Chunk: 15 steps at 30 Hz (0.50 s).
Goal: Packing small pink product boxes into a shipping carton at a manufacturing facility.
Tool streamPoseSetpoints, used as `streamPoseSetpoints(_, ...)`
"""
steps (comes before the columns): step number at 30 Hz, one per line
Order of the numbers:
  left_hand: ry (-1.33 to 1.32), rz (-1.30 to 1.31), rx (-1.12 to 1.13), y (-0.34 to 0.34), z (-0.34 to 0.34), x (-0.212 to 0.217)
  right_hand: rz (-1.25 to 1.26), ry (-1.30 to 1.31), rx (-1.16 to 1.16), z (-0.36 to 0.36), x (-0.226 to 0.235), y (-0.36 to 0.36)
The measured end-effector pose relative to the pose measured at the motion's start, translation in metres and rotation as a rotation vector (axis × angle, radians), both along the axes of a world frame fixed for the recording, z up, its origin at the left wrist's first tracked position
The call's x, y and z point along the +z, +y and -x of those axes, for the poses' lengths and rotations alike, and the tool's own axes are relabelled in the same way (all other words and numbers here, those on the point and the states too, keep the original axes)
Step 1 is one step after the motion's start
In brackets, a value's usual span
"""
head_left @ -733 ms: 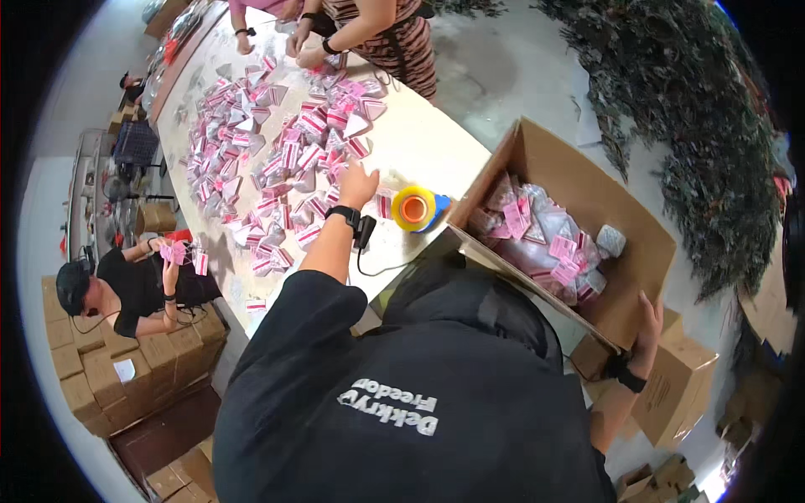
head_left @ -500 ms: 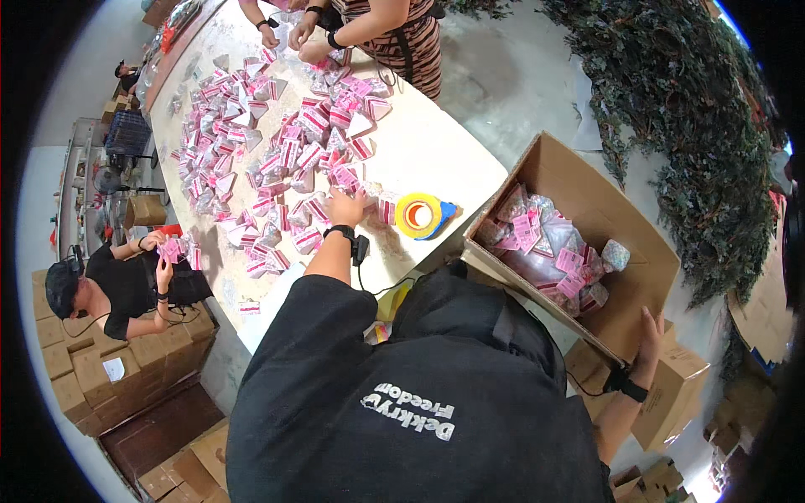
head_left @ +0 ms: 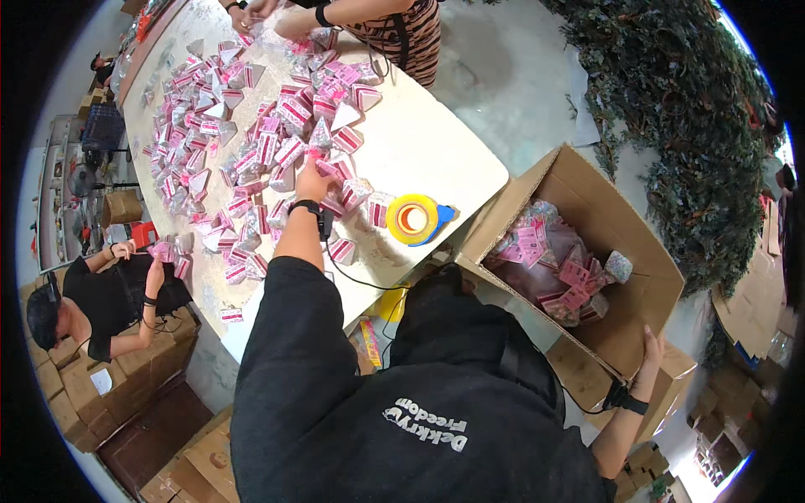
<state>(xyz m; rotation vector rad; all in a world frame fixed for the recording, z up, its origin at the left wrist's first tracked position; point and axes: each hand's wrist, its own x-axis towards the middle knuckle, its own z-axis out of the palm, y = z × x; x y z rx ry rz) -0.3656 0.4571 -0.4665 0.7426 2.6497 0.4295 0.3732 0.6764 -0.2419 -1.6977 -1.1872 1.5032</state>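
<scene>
My left hand (head_left: 313,181) reaches into a pile of small clear packets with pink-and-white striped labels (head_left: 289,151) on the table. It touches packets at the pile's near right side; its fingertips are partly hidden among them, so a grip cannot be made out. On the right, my right hand (head_left: 651,350) grips the near right edge of an open, tilted cardboard box (head_left: 625,226). Inside the box lie several filled clear packets with pink labels (head_left: 574,272). A roll of yellow tape (head_left: 412,220) with a blue part lies on the table, to the right of my left hand.
The pale table (head_left: 444,151) extends away to the left. Across it, a person's arms (head_left: 360,10) work over the packets. At far left, another person (head_left: 80,323) holds a pink-labelled packet. Cardboard cartons (head_left: 180,344) are stacked behind that person. Green artificial foliage (head_left: 671,109) is heaped at right.
My left hand has moved left and farther into the packet pile. My right hand stays on the box edge. The whole view has shifted slightly.
</scene>
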Motion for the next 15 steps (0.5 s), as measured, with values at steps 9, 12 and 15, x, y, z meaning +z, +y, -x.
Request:
streamPoseSetpoints(9, 0.038, -0.165, -0.184, -0.001, 0.022, 0.083, 0.011, 0.099, 0.019, 0.001, 0.0, 0.0)
streamPoseSetpoints(12, 0.071, -0.177, -0.242, 0.002, 0.026, 0.138, -0.001, 0.198, 0.022, -0.01, -0.015, 0.002)
streamPoseSetpoints(15, -0.047, -0.257, -0.269, 0.005, 0.02, 0.201, 0.007, 0.268, 0.034, -0.01, -0.019, 0.005)
